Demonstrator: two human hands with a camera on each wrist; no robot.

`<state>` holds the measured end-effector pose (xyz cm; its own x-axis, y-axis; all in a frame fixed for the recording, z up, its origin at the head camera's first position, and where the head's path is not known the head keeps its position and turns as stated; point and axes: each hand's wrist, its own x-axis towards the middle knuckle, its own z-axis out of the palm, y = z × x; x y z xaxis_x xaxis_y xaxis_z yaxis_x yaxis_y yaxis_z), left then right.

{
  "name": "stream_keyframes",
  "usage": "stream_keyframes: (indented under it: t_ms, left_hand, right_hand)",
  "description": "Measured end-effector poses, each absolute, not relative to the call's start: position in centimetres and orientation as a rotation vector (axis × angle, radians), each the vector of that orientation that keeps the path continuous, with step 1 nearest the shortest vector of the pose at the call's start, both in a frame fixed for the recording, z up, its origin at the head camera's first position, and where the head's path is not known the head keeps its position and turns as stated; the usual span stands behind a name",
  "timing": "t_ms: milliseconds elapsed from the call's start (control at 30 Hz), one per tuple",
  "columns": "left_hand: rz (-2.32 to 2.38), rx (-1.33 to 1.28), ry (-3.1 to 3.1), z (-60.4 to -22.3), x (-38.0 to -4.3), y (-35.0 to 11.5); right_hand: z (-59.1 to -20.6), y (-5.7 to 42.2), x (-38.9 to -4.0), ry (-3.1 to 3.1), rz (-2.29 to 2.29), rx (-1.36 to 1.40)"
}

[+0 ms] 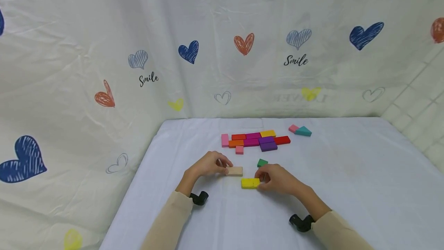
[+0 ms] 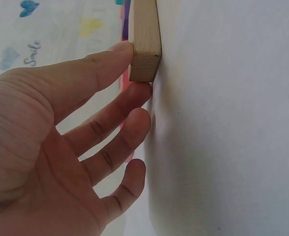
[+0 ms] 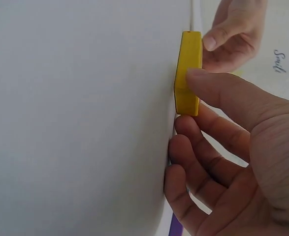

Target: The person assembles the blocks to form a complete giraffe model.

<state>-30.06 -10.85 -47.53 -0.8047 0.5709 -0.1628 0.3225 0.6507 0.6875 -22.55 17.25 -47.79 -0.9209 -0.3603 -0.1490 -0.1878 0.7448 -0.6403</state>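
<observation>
My left hand (image 1: pixel 209 164) pinches the left end of a plain wooden block (image 1: pixel 235 171) that lies on the white cloth. The thumb (image 2: pixel 97 69) lies along the block's side in the left wrist view, with the lower fingers curved loosely below. Nearer to me and a little to the right, my right hand (image 1: pixel 278 179) holds the right end of a yellow block (image 1: pixel 249 183) between thumb and fingers. This yellow block also lies on the cloth, apart from the wooden one. Just beyond the right hand is a small green block (image 1: pixel 262 163).
Farther back lies a flat cluster of blocks: pink (image 1: pixel 225 140), orange (image 1: pixel 236 144), magenta (image 1: pixel 251 142), purple (image 1: pixel 268 147), red (image 1: pixel 282 140) and yellow-orange (image 1: pixel 268 133). A teal triangular block (image 1: pixel 303 131) touches a pink one at back right. A printed curtain (image 1: pixel 222 76) hangs behind the table.
</observation>
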Motion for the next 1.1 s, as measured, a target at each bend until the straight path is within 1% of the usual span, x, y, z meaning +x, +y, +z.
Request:
stream_keyframes:
  t_ms: [600, 1100]
  left_hand:
    - [0.944, 0.7, 2.511, -47.7, -29.9, -10.7]
    - [0.935, 0.694, 2.516, -47.7, -29.9, -10.7]
  right_hand:
    - [-48.2, 14.5, -23.3, 2.698, -1.012, -0.409]
    - [-48.2, 13.0, -23.8, 2.688, -1.079, -0.292]
